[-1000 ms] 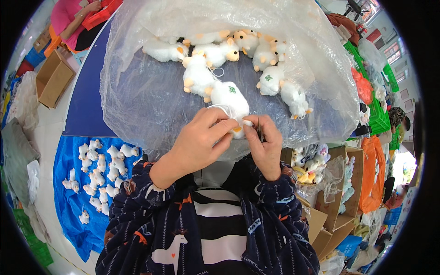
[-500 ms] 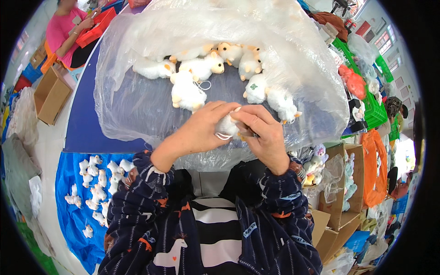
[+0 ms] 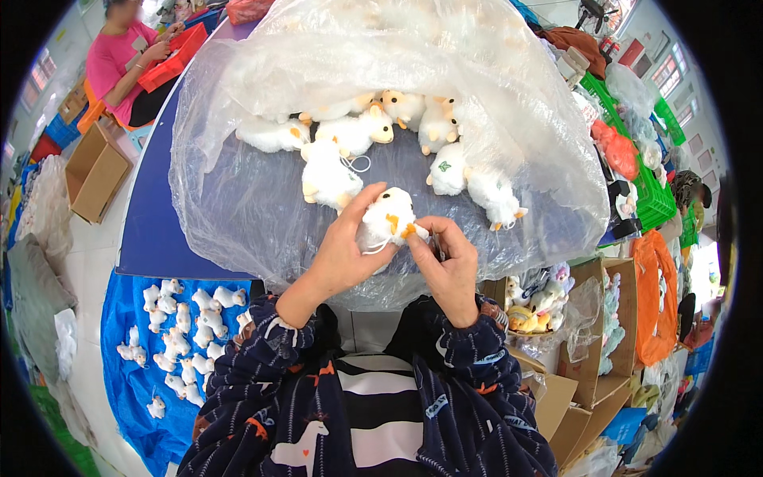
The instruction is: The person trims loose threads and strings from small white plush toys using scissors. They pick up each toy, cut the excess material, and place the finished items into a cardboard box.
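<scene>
the left hand (image 3: 343, 256) is wrapped around a small white plush animal toy with orange feet and ears (image 3: 387, 216), thumb and fingers closed on its soft body, while the right hand (image 3: 447, 266) pinches at the toy's orange tip with its fingertips pressed together; whether a small tool sits in that pinch cannot be told. the toy is held up between both sets of fingers, just above the big clear crinkled plastic sheet (image 3: 254, 199) that covers the dark blue table (image 3: 151, 230). a thin white loop of cord (image 3: 373, 248) hangs just under the left fingers, and it looks likely to snag or get tugged if the hands twist apart. beyond the fingertips lie more white plush toys (image 3: 327, 173) in a loose row, close enough that a careless sweep could drag them or the slippery sheet. the soft body could also squash out of the grip.
</scene>
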The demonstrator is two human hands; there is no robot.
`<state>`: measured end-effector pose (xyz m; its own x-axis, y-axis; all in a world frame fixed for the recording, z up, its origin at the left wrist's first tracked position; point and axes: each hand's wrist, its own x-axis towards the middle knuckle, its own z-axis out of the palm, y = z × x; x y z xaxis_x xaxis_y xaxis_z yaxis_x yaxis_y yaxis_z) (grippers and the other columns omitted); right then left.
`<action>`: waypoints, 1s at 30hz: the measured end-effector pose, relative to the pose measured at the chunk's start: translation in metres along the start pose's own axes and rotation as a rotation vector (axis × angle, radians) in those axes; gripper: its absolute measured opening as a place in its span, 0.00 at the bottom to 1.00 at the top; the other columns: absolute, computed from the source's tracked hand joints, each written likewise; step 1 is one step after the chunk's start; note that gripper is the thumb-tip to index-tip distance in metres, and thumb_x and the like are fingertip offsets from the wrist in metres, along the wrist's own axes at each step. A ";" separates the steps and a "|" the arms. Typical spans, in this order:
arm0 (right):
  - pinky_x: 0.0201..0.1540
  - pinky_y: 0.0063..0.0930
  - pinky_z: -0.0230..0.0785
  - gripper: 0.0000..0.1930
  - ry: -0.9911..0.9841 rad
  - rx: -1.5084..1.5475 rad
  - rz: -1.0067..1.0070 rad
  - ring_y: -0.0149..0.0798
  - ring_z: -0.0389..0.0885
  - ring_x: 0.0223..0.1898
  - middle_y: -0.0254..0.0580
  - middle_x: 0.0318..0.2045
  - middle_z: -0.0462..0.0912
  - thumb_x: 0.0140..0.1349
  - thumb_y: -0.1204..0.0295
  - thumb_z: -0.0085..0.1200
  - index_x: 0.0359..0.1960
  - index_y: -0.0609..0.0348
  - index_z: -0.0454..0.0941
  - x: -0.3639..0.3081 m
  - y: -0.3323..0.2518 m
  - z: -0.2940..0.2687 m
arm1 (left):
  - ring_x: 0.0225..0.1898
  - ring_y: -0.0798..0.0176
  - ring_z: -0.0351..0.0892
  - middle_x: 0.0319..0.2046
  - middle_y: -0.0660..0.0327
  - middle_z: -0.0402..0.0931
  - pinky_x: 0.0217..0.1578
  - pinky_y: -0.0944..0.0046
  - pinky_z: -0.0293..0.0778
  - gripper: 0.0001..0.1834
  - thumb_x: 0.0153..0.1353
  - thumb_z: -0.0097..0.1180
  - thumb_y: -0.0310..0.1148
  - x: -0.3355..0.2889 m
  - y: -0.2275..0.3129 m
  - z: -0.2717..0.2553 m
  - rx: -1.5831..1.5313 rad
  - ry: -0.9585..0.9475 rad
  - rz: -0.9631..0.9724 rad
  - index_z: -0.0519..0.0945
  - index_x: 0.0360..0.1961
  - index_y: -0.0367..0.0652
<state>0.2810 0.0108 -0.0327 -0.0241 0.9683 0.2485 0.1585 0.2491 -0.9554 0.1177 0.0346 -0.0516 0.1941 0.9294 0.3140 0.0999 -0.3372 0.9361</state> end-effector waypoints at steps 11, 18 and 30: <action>0.23 0.14 0.58 0.11 -0.057 0.001 -0.048 0.18 0.64 0.22 0.30 0.28 0.77 0.54 0.77 0.58 0.39 0.64 0.74 0.005 0.000 0.003 | 0.44 0.60 0.73 0.43 0.53 0.74 0.45 0.62 0.69 0.23 0.53 0.58 0.32 -0.005 0.030 -0.019 0.104 0.012 -0.012 0.72 0.51 0.40; 0.25 0.16 0.61 0.11 -0.009 -0.180 -0.071 0.20 0.66 0.23 0.33 0.26 0.76 0.53 0.74 0.59 0.37 0.64 0.73 0.008 -0.012 0.015 | 0.38 0.63 0.72 0.45 0.56 0.75 0.35 0.68 0.70 0.20 0.53 0.57 0.30 -0.009 0.025 -0.020 0.136 0.030 0.056 0.75 0.49 0.43; 0.24 0.13 0.59 0.10 -0.038 -0.051 -0.007 0.18 0.64 0.23 0.29 0.23 0.73 0.54 0.75 0.58 0.35 0.64 0.73 0.007 -0.007 0.015 | 0.34 0.73 0.73 0.38 0.60 0.75 0.30 0.72 0.73 0.15 0.53 0.58 0.28 -0.006 0.024 -0.020 -0.128 0.040 -0.104 0.76 0.43 0.38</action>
<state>0.2647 0.0165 -0.0270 -0.0630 0.9667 0.2480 0.2080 0.2557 -0.9441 0.0996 0.0238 -0.0276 0.1501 0.9644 0.2177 -0.0081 -0.2190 0.9757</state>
